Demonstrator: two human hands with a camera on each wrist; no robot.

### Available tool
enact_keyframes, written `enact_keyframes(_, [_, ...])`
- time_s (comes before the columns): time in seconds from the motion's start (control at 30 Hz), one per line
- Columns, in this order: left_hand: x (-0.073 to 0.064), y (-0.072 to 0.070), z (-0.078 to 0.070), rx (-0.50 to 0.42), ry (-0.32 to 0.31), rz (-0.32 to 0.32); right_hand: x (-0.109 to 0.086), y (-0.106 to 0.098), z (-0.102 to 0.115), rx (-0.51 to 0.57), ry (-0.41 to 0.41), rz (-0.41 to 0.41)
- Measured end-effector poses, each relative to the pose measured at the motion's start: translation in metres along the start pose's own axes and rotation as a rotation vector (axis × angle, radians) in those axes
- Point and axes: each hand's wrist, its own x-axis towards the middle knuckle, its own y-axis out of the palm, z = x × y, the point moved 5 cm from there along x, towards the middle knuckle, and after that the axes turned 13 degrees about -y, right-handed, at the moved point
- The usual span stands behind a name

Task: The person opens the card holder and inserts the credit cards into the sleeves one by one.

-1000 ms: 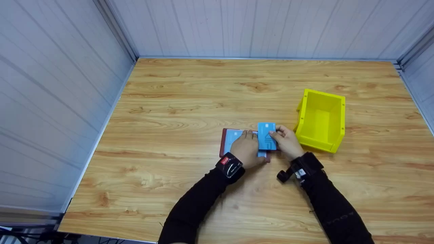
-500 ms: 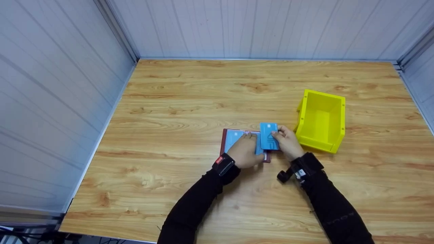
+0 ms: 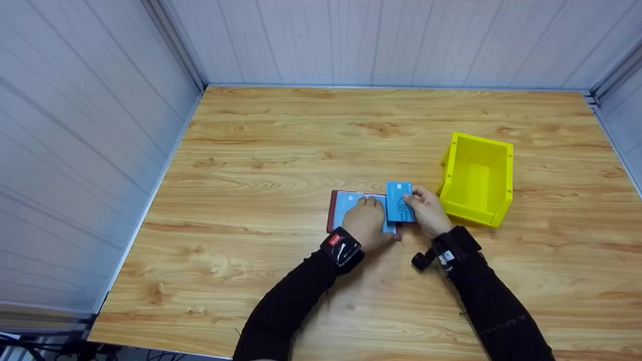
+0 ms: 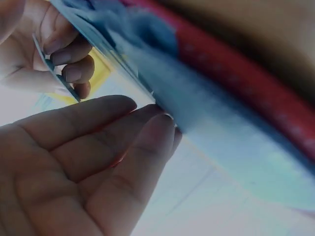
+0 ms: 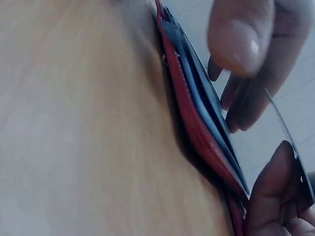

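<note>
A red-covered card holder (image 3: 331, 215) lies open on the table, and its pale blue contents (image 3: 346, 201) show beside my left hand (image 3: 365, 224). In the left wrist view, the straight fingers and thumb of that hand come close together at the edge of the holder's layers (image 4: 206, 118). My right hand (image 3: 429, 213) pinches a blue card (image 3: 396, 203) by its right edge, over the holder's right side. Seen edge-on in the right wrist view, the card (image 5: 285, 130) stands apart from the holder's layers. The left hand covers the holder's middle.
To the right of my right hand stands a yellow plastic bin (image 3: 476, 175), its open side facing up. The wood-grain table (image 3: 281, 140) meets white panel walls (image 3: 311, 40) at the back and sides. Dark cables (image 3: 30, 346) show at the lower left corner.
The blue card and my right hand have moved slightly to the right. My left hand has shifted a little over the holder and stays on it.
</note>
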Motion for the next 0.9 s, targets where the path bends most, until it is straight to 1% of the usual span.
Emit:
enact_keyframes(0.07, [0.001, 0.000, -0.003, 0.039, 0.000, -0.034, 0.000, 0.000, 0.000, 0.004, 0.001, 0.002])
enact_keyframes(0.13, [0.001, 0.001, -0.004, 0.053, -0.009, -0.051, 0.000, 0.001, 0.000, 0.005, 0.004, 0.007])
enact_keyframes(0.23, [0.001, 0.002, -0.004, 0.053, -0.011, -0.056, 0.000, 0.001, 0.000, 0.005, 0.013, 0.009])
enact_keyframes(0.3, [0.001, 0.003, -0.004, 0.032, -0.003, -0.051, 0.001, 0.001, 0.001, 0.001, 0.019, 0.016])
enact_keyframes(0.37, [0.001, 0.002, -0.003, -0.002, 0.012, -0.041, 0.001, 0.001, 0.001, -0.002, 0.028, 0.017])
enact_keyframes(0.53, [-0.002, -0.004, 0.000, -0.127, 0.054, -0.007, 0.003, 0.001, 0.001, 0.016, 0.041, 0.026])
enact_keyframes(0.63, [-0.004, -0.006, 0.001, -0.162, 0.065, -0.009, 0.003, 0.001, 0.002, 0.042, 0.048, 0.027])
enact_keyframes(0.73, [-0.006, -0.008, 0.002, -0.187, 0.054, -0.032, 0.003, 0.001, 0.002, 0.086, 0.070, 0.024])
enact_keyframes(0.83, [-0.010, -0.010, 0.006, -0.259, 0.025, -0.044, 0.003, 0.002, 0.002, 0.125, 0.075, 0.022])
enact_keyframes(0.9, [-0.013, -0.012, 0.010, -0.317, -0.001, -0.038, 0.003, 0.003, 0.003, 0.147, 0.068, 0.022])
